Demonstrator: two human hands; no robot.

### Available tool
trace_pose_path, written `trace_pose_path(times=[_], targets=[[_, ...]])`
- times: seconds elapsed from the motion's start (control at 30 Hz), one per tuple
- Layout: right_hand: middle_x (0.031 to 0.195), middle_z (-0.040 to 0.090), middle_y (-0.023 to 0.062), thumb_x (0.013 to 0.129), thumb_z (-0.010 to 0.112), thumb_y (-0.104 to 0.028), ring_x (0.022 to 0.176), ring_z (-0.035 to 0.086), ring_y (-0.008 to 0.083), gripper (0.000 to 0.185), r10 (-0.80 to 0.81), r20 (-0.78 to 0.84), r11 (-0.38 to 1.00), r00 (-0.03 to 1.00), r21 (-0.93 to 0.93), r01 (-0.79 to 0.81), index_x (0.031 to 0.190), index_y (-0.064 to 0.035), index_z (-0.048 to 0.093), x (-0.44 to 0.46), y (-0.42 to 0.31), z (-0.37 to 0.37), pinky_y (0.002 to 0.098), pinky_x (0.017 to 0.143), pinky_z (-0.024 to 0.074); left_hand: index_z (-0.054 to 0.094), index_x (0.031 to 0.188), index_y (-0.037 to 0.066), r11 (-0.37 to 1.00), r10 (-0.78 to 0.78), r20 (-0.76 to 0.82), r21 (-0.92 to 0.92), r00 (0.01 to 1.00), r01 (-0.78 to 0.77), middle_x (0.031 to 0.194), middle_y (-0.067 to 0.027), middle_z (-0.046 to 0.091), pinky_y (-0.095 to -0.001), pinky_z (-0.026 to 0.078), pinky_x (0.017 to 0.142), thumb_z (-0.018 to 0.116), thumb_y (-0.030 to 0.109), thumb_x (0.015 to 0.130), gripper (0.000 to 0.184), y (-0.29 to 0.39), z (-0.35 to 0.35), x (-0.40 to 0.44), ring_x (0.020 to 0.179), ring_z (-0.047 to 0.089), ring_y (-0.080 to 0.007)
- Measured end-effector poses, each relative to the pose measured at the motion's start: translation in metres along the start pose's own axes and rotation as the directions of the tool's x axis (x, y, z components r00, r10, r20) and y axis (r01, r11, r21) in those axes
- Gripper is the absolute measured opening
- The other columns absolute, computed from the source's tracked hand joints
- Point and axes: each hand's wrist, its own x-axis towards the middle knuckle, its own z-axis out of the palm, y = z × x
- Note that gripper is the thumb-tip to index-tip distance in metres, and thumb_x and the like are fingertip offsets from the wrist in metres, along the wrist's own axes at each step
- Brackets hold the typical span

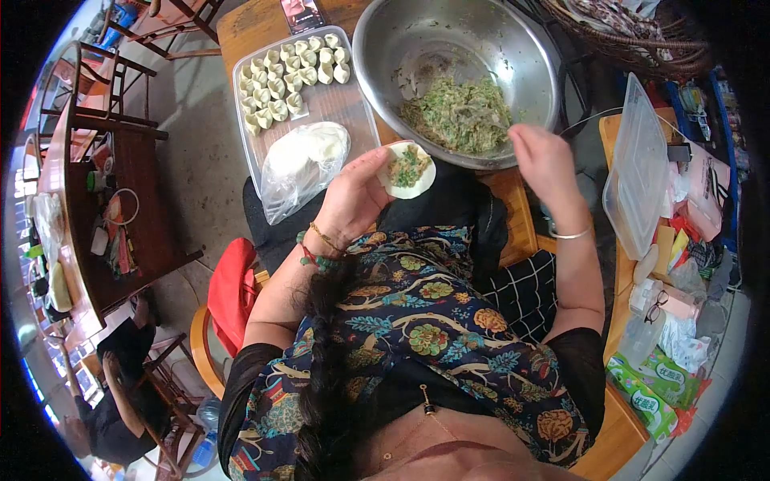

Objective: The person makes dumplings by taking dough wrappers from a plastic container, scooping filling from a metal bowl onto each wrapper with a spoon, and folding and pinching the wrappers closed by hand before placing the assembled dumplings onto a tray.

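Note:
My left hand (358,191) holds a round dumpling wrapper (420,187) open-faced, with a mound of green-flecked filling (408,165) in its middle. My right hand (547,167) is closed at the right front rim of a large metal bowl (371,76). From its fingers a greyish metal spoon (485,117) reaches into the chopped green filling (449,128); the spoon's end is partly buried. Left of the bowl, a clear plastic tray (341,108) carries rows of folded dumplings (293,68). A plastic bag with white wrappers (309,156) lies on the tray's near part.
A phone (302,13) lies beyond the tray on the wooden table (241,32). On the right, a clear plastic lid (638,164) leans by a cluttered bench. A wicker basket (650,56) stands at back right. Another person (120,393) sits at far left.

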Motion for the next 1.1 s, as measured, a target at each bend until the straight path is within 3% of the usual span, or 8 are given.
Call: trace_pose_path(times=[0.07, 0.1, 0.27, 0.37, 0.43, 0.53, 0.83, 1.1], targets=[[0.078, 0.062, 0.0184, 0.093, 0.059, -0.017, 0.075, 0.065, 0.0358, 0.016, -0.080, -0.014, 0.951, 0.997, -0.301, 0.073, 0.089, -0.0023, 0.064, -0.007, 0.007, 0.018, 0.0444, 0.064, 0.0510, 0.048, 0.134, -0.006, 0.999, -0.013, -0.010, -0.032, 1.000, 0.012, 0.131, -0.0168, 0.059, -0.0410, 0.045, 0.106, 0.043, 0.026, 0.104, 0.045, -0.001, -0.001, 0.002, 0.121, 0.058, -0.0263], [0.081, 0.060, 0.0174, 0.093, 0.058, -0.017, 0.080, 0.062, 0.0354, 0.015, -0.011, 0.072, 0.931, 0.997, -0.363, 0.036, 0.088, -0.0037, 0.064, -0.011, 0.006, 0.025, 0.0451, 0.070, 0.0510, 0.048, 0.134, -0.006, 0.999, -0.012, -0.008, -0.031, 1.000, 0.012, 0.131, -0.0168, 0.059, -0.0410, 0.045, 0.106, 0.043, 0.026, 0.104, 0.045, 0.000, -0.001, 0.002, 0.121, 0.058, -0.0263], [0.091, 0.059, 0.0144, 0.091, 0.064, -0.021, 0.093, 0.057, 0.0314, 0.020, -0.042, 0.168, 0.917, 0.985, -0.386, 0.105, 0.097, -0.0023, 0.067, -0.016, -0.016, 0.025, 0.0430, 0.083, 0.0477, 0.046, 0.137, -0.004, 0.997, -0.028, -0.040, -0.080, 0.999, 0.025, 0.133, -0.0149, 0.058, -0.0402, 0.041, 0.108, 0.041, 0.032, 0.104, 0.049, 0.005, 0.003, -0.002, 0.124, 0.056, -0.0253], [0.101, 0.058, 0.0121, 0.086, 0.070, -0.022, 0.100, 0.055, 0.0299, 0.028, -0.160, 0.044, 0.977, 0.986, -0.137, 0.165, 0.107, -0.0038, 0.067, -0.008, -0.040, 0.013, 0.0414, 0.088, 0.0463, 0.046, 0.137, -0.003, 0.995, -0.023, -0.016, -0.101, 1.000, 0.021, 0.133, -0.0150, 0.057, -0.0405, 0.041, 0.108, 0.040, 0.033, 0.105, 0.048, 0.006, 0.002, -0.002, 0.124, 0.056, -0.0249], [0.114, 0.057, 0.0089, 0.082, 0.073, -0.019, 0.108, 0.054, 0.0285, 0.035, -0.393, 0.004, 0.917, 0.920, 0.072, 0.391, 0.114, -0.0073, 0.065, -0.003, -0.057, 0.010, 0.0403, 0.093, 0.0448, 0.046, 0.137, -0.003, 0.993, -0.019, -0.007, -0.115, 1.000, 0.018, 0.133, -0.0149, 0.058, -0.0404, 0.042, 0.108, 0.040, 0.033, 0.105, 0.049, 0.004, 0.000, -0.002, 0.123, 0.056, -0.0246], [0.124, 0.056, 0.0062, 0.081, 0.072, -0.017, 0.116, 0.053, 0.0269, 0.035, -0.602, 0.001, 0.796, 0.799, 0.090, 0.599, 0.115, -0.0110, 0.064, 0.001, -0.069, 0.014, 0.0402, 0.095, 0.0444, 0.046, 0.137, -0.003, 0.987, -0.016, 0.020, -0.157, 1.000, 0.019, 0.132, -0.0147, 0.058, -0.0402, 0.045, 0.106, 0.038, 0.034, 0.105, 0.049, 0.005, -0.001, -0.003, 0.122, 0.057, -0.0244], [0.127, 0.058, 0.0031, 0.078, 0.069, -0.013, 0.119, 0.052, 0.0252, 0.019, -0.670, -0.011, 0.739, 0.743, 0.091, 0.668, 0.098, -0.0116, 0.069, 0.004, -0.075, 0.035, 0.0396, 0.099, 0.0412, 0.045, 0.136, -0.004, 0.967, -0.052, 0.093, -0.245, 0.994, 0.074, 0.131, -0.0165, 0.058, -0.0430, 0.048, 0.104, 0.039, 0.039, 0.105, 0.054, 0.003, -0.011, -0.007, 0.119, 0.060, -0.0272], [0.120, 0.062, 0.0065, 0.079, 0.072, -0.010, 0.120, 0.052, 0.0292, 0.012, -0.505, -0.093, 0.809, 0.858, 0.296, 0.508, 0.089, -0.0068, 0.068, 0.014, -0.086, 0.043, 0.0413, 0.096, 0.0439, 0.046, 0.134, -0.005, 0.992, -0.077, 0.057, -0.099, 0.995, 0.082, 0.129, -0.0195, 0.057, -0.0482, 0.047, 0.105, 0.036, 0.048, 0.104, 0.062, 0.000, 0.003, -0.013, 0.119, 0.059, -0.0295]])
